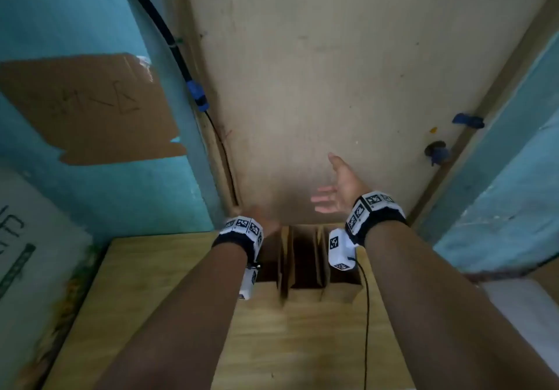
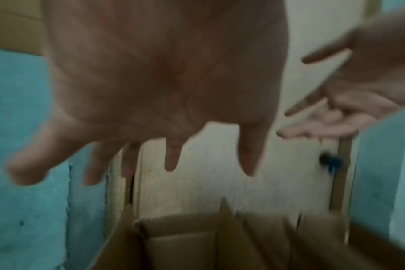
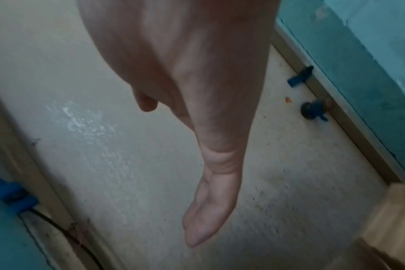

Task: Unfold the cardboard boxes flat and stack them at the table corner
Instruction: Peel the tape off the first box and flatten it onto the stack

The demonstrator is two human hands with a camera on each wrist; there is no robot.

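Observation:
An open cardboard box (image 1: 305, 265) with upright inner dividers stands on the wooden table (image 1: 157, 292) against a pale door. Its brown walls also show low in the left wrist view (image 2: 197, 243). My left hand (image 1: 257, 217) hovers just above the box's left side, blurred, fingers spread and straight, palm empty (image 2: 164, 87). My right hand (image 1: 335, 187) is raised above the box's right side, palm turned left, fingers straight, thumb (image 3: 208, 210) stretched out. It holds nothing. Neither hand touches the box.
A flat cardboard sheet (image 1: 90, 108) is stuck on the teal wall at left. A black cable with a blue connector (image 1: 198, 96) runs down the door frame. Blue latches (image 1: 437, 152) sit on the door's right side. A pale printed board (image 1: 33, 238) leans at far left.

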